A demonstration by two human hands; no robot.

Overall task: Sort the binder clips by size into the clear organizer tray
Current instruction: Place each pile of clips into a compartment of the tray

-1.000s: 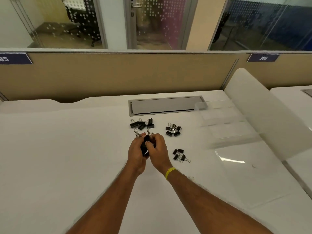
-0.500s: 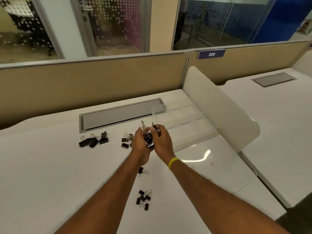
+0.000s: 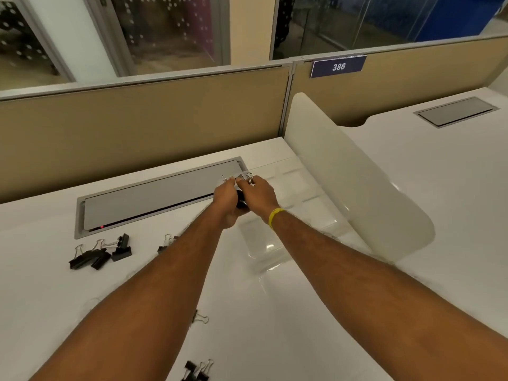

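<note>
Black binder clips (image 3: 241, 200) bunched between both cupped hands, left (image 3: 226, 196) and right (image 3: 259, 195), could spill outside the clear plastic organizer tray (image 3: 308, 193).

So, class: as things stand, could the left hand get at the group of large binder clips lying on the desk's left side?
Probably not at once: the left hand is cupped with the right hand around held clips. The large binder clips lie uncovered, so nothing blocks them once it lets go.

1. You face a tan partition (image 3: 143, 125) rising behind the white counter (image 3: 41, 284).
2. A grey cable hatch (image 3: 154, 199) sits in the counter below that partition.
3. Above the partition you see glass walls (image 3: 170, 28); a blue "386" plate (image 3: 338, 66) sits at its right.
</note>
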